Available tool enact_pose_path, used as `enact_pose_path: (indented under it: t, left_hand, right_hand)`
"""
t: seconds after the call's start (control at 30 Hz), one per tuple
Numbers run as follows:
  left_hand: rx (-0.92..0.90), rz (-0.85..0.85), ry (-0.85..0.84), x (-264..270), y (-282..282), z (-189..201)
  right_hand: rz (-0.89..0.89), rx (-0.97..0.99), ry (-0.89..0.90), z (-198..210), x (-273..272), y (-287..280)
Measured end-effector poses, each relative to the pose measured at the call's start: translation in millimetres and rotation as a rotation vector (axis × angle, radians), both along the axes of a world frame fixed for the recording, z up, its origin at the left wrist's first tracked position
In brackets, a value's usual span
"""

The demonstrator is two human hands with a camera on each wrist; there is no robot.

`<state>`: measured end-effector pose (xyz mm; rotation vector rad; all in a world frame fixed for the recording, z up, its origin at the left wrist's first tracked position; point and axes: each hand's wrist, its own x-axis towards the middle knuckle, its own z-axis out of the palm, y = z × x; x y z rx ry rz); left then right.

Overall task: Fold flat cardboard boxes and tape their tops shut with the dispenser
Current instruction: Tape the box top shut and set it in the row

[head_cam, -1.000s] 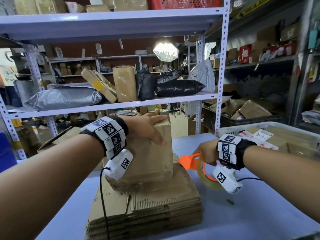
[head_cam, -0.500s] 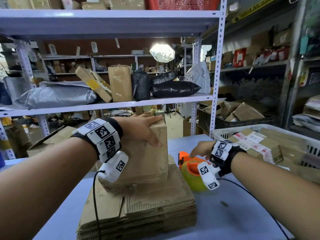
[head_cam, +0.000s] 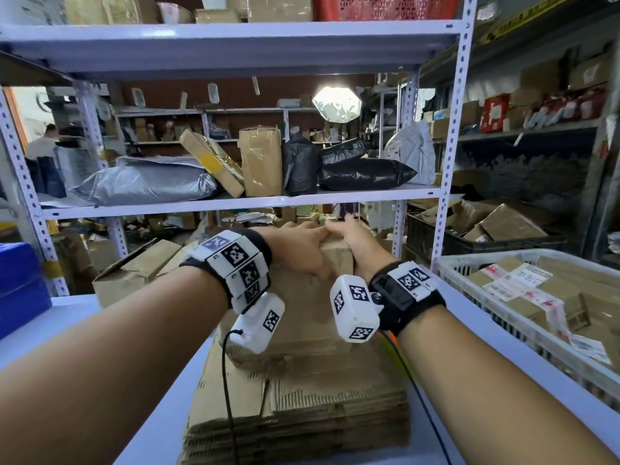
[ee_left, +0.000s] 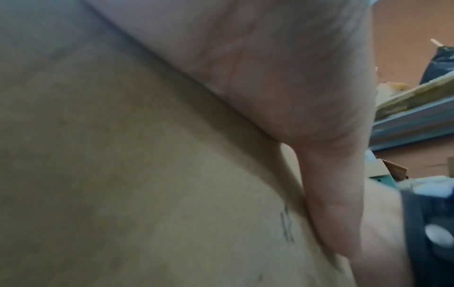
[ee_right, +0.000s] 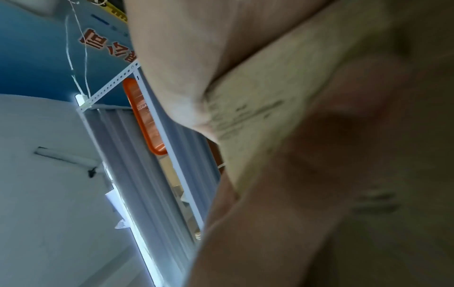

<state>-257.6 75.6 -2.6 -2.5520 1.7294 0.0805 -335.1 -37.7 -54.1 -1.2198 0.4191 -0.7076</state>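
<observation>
1. The left hand [head_cam: 295, 246] is laid flat on top of the box [head_cam: 335, 260], fingers spread, with the thumb pressed down the near side in the left wrist view. The right hand [head_cam: 355, 245] is laid flat on the top beside it. Nothing is held in either hand. The top flaps are probably being held down so they stay shut.
2. The box is stood in the middle of the frame, on a pile of flat boxes [head_cam: 298, 407] at the bottom middle, likely kept close for the next turn.
3. The tape dispenser cannot be seen; it may be hidden behind the right wrist.
4. A white basket [head_cam: 523, 333] of packed parcels is seen at the right.
5. Shelves [head_cam: 235, 203] of parcels are seen far back.
</observation>
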Motion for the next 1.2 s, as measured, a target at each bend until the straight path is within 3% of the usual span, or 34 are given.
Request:
enact_pose_path:
  t: [0.1,0.17,0.33,0.53,0.67,0.73,0.87,0.97,1.03,1.2]
  left_hand:
    - [0.018,-0.001,0.01,-1,-2,1]
    - [0.006,-0.002,0.04,0,-1,3]
    - [-0.083,-0.048,0.404,2,13,4]
    - [-0.042,0.0,0.281,35,31,8]
    - [-0.213,0.109,0.331,62,55,-2]
    - [-0.391,0.139,0.467,67,63,-8]
    - [-0.782,0.202,1.136,74,73,-23]
    - [-0.925,0.214,1.477,77,79,-31]
    - [-0.956,0.194,1.596,79,80,-38]
    - [-1.081,0.215,1.699,80,78,-70]
  right_hand:
    - [0.149,0.094,0.007,-5,-9,4]
    - [0.11,0.068,0.011,-6,-8,1]
    - [0.082,-0.037,0.133,-4,-11,4]
    - [0.067,-0.096,0.175,0,-16,4]
    - [0.021,-0.131,0.151,-2,-16,5]
    - [0.006,-0.119,0.099,-4,-14,6]
    - [0.084,-0.039,-0.001,-19,-12,12]
    - [0.136,0.075,-0.06,-27,-13,18]
    - [0.14,0.1,-0.058,-31,-13,19]
    - [0.055,-0.007,-0.023,-48,-10,20]
